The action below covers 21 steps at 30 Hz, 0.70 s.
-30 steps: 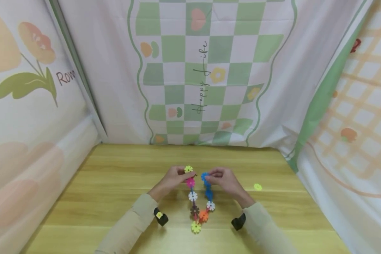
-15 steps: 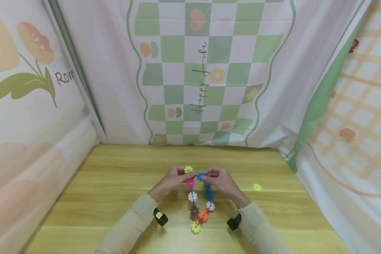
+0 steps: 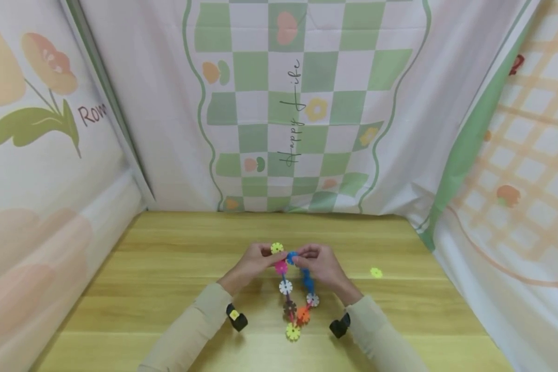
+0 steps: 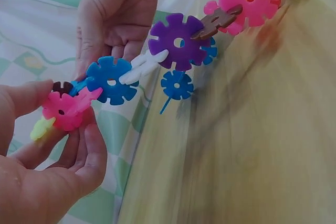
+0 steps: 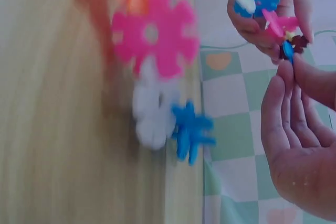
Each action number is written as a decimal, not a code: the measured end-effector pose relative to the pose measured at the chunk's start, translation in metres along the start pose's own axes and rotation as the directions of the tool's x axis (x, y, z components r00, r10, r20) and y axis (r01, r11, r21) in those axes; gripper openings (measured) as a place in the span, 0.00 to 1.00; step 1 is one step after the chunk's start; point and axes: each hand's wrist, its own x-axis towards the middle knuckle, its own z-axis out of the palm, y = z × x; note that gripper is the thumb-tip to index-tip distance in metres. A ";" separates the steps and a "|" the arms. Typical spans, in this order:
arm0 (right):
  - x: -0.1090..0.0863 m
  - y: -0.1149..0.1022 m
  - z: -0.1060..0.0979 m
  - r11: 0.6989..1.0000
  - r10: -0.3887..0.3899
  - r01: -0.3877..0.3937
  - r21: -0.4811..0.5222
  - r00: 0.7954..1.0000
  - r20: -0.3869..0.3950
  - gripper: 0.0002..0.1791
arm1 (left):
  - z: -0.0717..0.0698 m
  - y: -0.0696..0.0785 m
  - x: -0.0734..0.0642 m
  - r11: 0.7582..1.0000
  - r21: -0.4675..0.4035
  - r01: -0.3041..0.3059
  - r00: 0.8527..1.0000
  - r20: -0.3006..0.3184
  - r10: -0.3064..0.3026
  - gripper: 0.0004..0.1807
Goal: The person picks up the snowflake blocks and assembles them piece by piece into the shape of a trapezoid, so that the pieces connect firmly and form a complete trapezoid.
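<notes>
A chain of colourful slotted snowflake discs hangs in a U between the hands. My left hand (image 3: 256, 262) pinches its left end, around a pink disc (image 4: 59, 109) and a brown disc (image 5: 300, 43); a yellow disc (image 3: 276, 248) sticks out above. My right hand (image 3: 324, 267) pinches a blue disc (image 3: 291, 258) by thumb and fingertips, its edge right at the brown disc. Lower down are a white disc (image 3: 285, 287), a purple disc (image 4: 178, 41), an orange disc (image 3: 303, 314) and a yellow disc at the bottom. More blue discs (image 3: 308, 281) hang below my right hand, partly hidden by its fingers.
One loose yellow-green disc (image 3: 376, 272) lies on the wooden table (image 3: 176, 289) to the right. Printed curtains (image 3: 302, 103) enclose the back and both sides. Black wrist cameras (image 3: 339, 326) are worn below the sleeves.
My right hand has moved left with the blue disc, closing the gap to the left hand's discs. The hanging chain has swung slightly right. My left hand has stayed nearly still.
</notes>
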 end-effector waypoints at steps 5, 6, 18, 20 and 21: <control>0.000 -0.004 -0.003 0.999 0.006 -0.006 -0.045 1.000 0.017 0.12 | -0.001 0.000 0.001 1.000 -0.021 0.004 1.000 0.031 -0.003 0.18; 0.001 -0.005 -0.005 0.998 0.004 -0.003 -0.059 0.999 0.032 0.12 | -0.002 0.000 0.001 1.000 -0.025 0.009 0.999 0.043 -0.008 0.19; 0.011 -0.016 -0.019 0.978 -0.061 0.109 -0.180 0.966 0.251 0.10 | -0.002 0.000 0.002 0.997 0.074 -0.030 0.986 0.165 0.018 0.19; 0.013 -0.016 -0.021 0.975 -0.066 0.121 -0.184 0.959 0.277 0.11 | 0.000 0.000 0.002 0.995 0.087 -0.053 0.986 0.165 0.038 0.17; 0.014 -0.015 -0.023 0.972 -0.067 0.127 -0.200 0.958 0.280 0.12 | 0.002 -0.001 0.002 0.994 0.089 -0.060 0.986 0.161 0.045 0.17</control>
